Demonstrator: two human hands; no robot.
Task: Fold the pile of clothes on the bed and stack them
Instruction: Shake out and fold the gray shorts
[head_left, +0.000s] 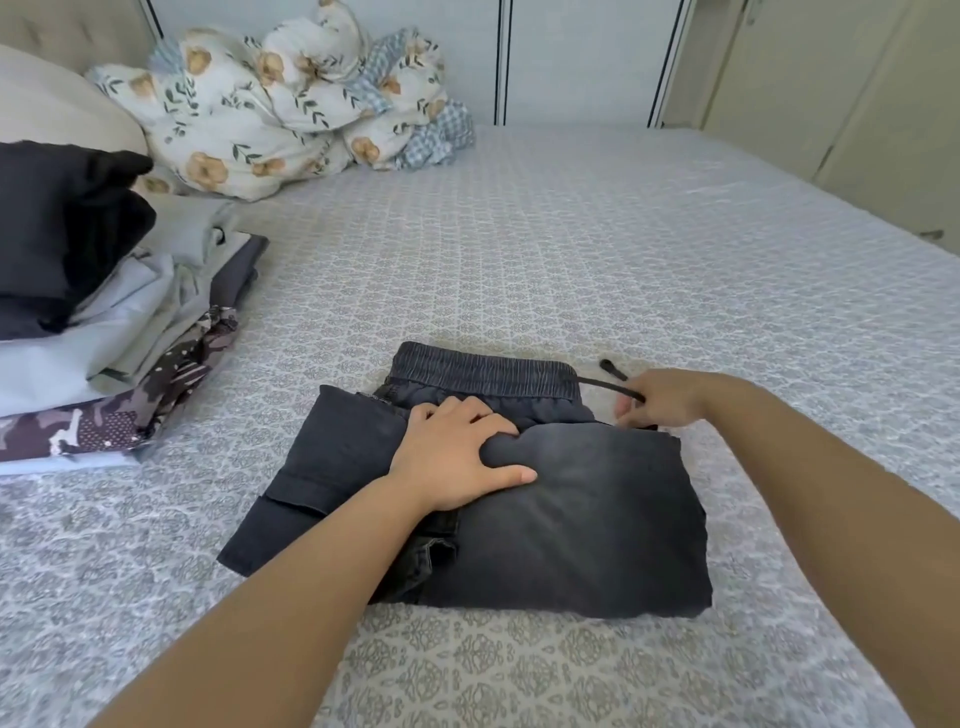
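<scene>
The bed (623, 249) carries 1 stack of folded clothes (104, 322) at its left edge. Dark folded trousers (545, 519) lie near the front, waistband away from the person. The left hand (457, 457) presses flat on the trousers, fingers spread. The right hand (660, 397) pinches the drawstring (608, 376) beside the waistband.
</scene>
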